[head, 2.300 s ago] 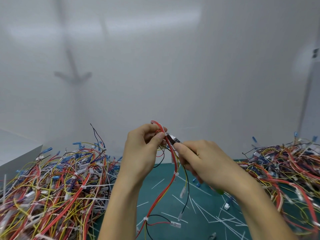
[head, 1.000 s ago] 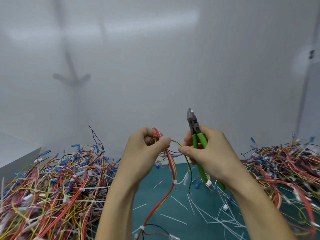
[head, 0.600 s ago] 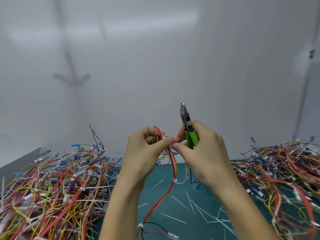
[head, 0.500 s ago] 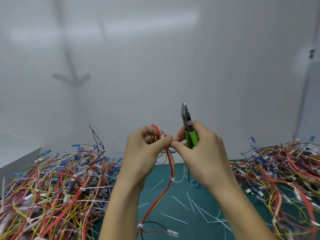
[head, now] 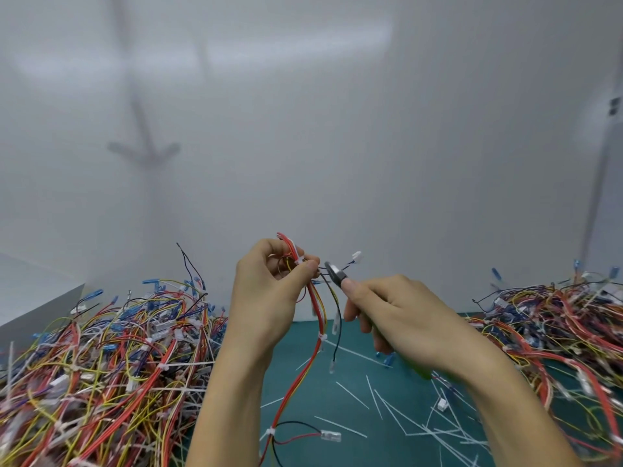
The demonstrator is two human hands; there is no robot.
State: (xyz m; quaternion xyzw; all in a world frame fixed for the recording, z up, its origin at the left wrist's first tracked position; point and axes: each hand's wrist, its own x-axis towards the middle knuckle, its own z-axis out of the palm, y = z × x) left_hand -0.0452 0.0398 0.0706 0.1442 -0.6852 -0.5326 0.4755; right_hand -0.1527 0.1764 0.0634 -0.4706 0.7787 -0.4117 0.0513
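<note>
A left wire heap (head: 101,365) and right wire heap (head: 556,325) flank the green mat (head: 300,335), strewn with cut tie tails (head: 340,427). Above its middle the left hand (head: 269,298) pinches the wire harness (head: 315,345), which hangs lengthwise toward the near edge. The right hand (head: 397,318) grips cutters (head: 335,273), tips pointing far-left at the pinch.

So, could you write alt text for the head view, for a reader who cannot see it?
A left hand pinches a harness in the air while the right hand points cutters at it. Below lies a green mat strewn with cut ties, between two piles of wires.
</note>
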